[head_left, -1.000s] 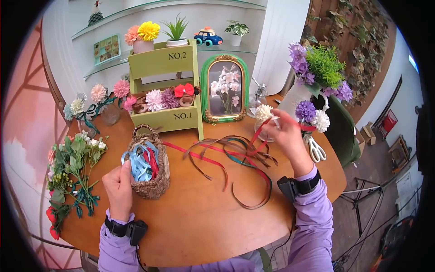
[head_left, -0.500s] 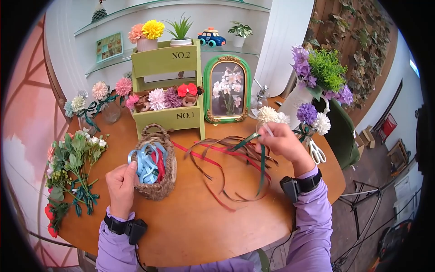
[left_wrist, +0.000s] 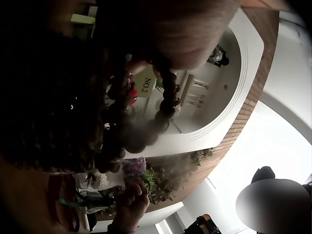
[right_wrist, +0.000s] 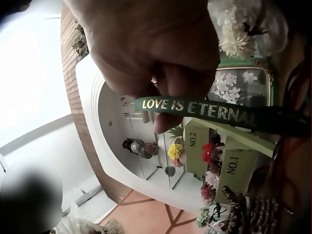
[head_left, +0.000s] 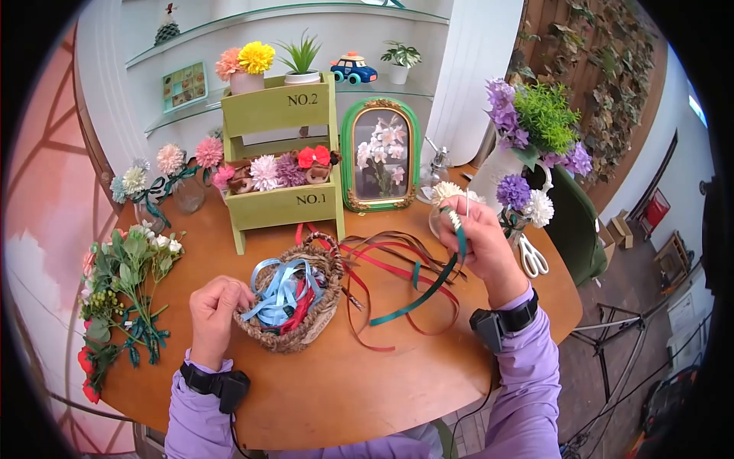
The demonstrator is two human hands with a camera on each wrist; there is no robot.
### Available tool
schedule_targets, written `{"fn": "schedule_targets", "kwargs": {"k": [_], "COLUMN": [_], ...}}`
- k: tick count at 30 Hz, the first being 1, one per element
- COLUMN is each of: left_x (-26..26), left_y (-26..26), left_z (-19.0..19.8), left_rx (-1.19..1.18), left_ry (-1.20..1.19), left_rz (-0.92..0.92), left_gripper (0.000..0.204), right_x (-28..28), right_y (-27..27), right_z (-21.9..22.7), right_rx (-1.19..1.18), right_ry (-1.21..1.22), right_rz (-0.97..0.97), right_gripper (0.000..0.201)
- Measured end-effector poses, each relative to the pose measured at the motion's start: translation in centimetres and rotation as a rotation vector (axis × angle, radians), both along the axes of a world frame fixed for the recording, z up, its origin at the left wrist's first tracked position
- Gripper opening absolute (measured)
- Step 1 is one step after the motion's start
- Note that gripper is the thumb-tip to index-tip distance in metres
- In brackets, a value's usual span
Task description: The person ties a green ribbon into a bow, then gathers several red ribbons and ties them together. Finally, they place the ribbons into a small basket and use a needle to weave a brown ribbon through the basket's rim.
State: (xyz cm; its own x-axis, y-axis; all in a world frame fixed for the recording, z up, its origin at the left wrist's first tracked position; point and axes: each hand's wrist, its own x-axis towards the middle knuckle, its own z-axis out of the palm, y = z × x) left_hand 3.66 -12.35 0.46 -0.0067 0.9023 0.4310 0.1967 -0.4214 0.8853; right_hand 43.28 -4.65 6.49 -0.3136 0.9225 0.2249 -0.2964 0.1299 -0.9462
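Observation:
My left hand point(head_left: 216, 317) grips the near left rim of a woven basket point(head_left: 315, 327), its fingers curled at the edge. Light blue ribbons point(head_left: 283, 294) and red ribbons lie heaped inside it. In the left wrist view the basket's dark handle loop point(left_wrist: 169, 100) stands close to the camera. My right hand point(head_left: 489, 249), raised over the right of the table, pinches a dark green ribbon point(head_left: 437, 289). Its tail hangs left over loose red and brown ribbons point(head_left: 397, 269). In the right wrist view this ribbon point(right_wrist: 195, 109) shows gold lettering, "LOVE IS ETERNAL".
A green two-tier stand point(head_left: 283, 208) and a green picture frame point(head_left: 417, 153) stand at the back. Flower stems point(head_left: 134, 275) lie at the left. White scissors point(head_left: 533, 258) and a white vase of flowers point(head_left: 489, 180) are at the right.
The basket and my left hand have shifted right. A red ribbon at my right hand has given way to the green one, now drawn up with its lettering turned outward.

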Motion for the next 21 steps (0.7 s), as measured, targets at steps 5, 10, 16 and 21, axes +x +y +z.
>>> {"fn": "schedule_targets", "kwargs": {"k": [5, 10, 16, 21], "left_x": [0.2, 5.1, 8.3, 5.7], "left_y": [-1.2, -5.1, -6.4, -5.7], "left_z": [1.0, 5.6, 8.5, 7.7], "left_rx": [0.297, -0.105, -0.496, -0.62], "left_ry": [0.131, -0.216, -0.357, -0.448], "left_rz": [0.265, -0.239, -0.53, -0.477], "left_gripper": [0.007, 0.043, 0.054, 0.018], "right_x": [-4.0, -8.6, -11.1, -9.0], "right_y": [-3.3, -7.1, -8.6, -5.3], "right_z": [0.3, 0.7, 1.8, 1.1], "right_rx": [0.25, 0.628, 0.704, 0.877], "right_ry": [-0.495, -0.576, -0.552, -0.585], "right_rz": [-0.194, -0.005, 0.021, -0.196], "right_gripper": [0.015, 0.01, 0.008, 0.011]}}
